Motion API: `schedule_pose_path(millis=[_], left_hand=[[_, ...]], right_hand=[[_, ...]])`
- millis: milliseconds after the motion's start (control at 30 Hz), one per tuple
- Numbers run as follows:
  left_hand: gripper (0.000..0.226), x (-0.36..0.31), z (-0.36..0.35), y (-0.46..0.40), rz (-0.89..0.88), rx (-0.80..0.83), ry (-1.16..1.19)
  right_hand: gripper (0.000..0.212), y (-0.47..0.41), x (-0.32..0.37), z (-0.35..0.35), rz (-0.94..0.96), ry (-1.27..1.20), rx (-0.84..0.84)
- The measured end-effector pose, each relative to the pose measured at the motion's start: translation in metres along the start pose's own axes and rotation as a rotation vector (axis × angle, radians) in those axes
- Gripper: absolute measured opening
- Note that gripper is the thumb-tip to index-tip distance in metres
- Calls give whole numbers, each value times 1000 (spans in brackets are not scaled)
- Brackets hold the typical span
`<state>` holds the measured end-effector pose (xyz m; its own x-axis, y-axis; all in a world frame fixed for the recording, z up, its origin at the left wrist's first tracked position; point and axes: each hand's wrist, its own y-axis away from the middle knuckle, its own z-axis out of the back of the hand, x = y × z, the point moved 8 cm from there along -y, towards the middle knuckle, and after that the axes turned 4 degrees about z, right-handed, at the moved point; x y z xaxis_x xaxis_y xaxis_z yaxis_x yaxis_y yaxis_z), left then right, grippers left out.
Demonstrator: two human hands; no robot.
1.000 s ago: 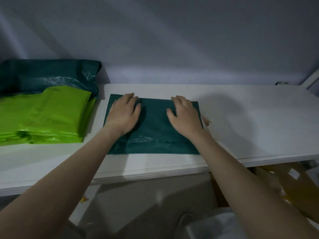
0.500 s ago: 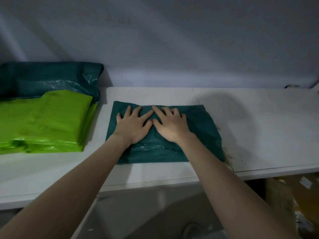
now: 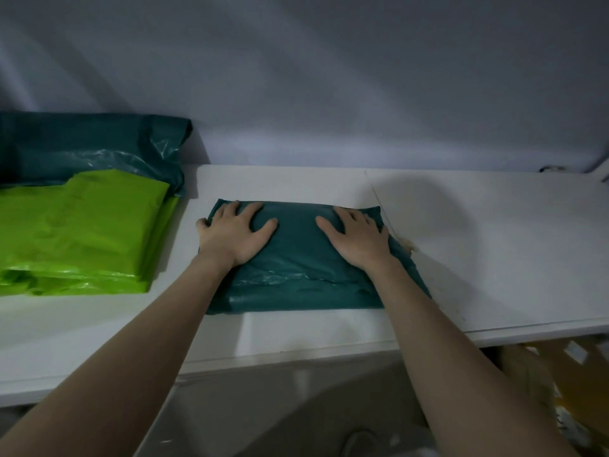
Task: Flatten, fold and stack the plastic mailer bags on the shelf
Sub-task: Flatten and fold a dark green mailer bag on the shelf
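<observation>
A folded dark teal mailer bag [image 3: 296, 258] lies flat on the white shelf [image 3: 494, 258], near its middle. My left hand [image 3: 234, 235] presses flat on the bag's left part, fingers spread and reaching its far left corner. My right hand [image 3: 357, 239] presses flat on the bag's right part, fingers straight. A stack of folded lime green mailer bags [image 3: 79, 232] sits to the left. Behind that stack lies a crumpled dark teal bag [image 3: 92, 146].
A grey wall rises right behind the shelf. The shelf's right half is bare white board with a seam and a chipped spot [image 3: 408, 247] beside the bag. Below the front edge, cardboard [image 3: 543, 374] shows at the lower right.
Both hands were together at the bag's middle half a second ago. They have slid apart, left hand to the left edge, right hand to the right, smoothing the bag.
</observation>
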<state>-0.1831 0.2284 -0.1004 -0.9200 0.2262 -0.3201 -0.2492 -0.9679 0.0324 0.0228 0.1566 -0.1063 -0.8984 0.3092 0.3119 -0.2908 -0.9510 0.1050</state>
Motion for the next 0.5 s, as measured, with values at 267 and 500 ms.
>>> schedule_pose_path(millis=[267,500], left_hand=[[82,17,-6,-5,117,-8,30],[97,22,-5,-1,196,-50,139]], right_hand=[[96,-1,-11,-2,-112,-62,33],[97,-2,-28,1,-205,-83,-28]])
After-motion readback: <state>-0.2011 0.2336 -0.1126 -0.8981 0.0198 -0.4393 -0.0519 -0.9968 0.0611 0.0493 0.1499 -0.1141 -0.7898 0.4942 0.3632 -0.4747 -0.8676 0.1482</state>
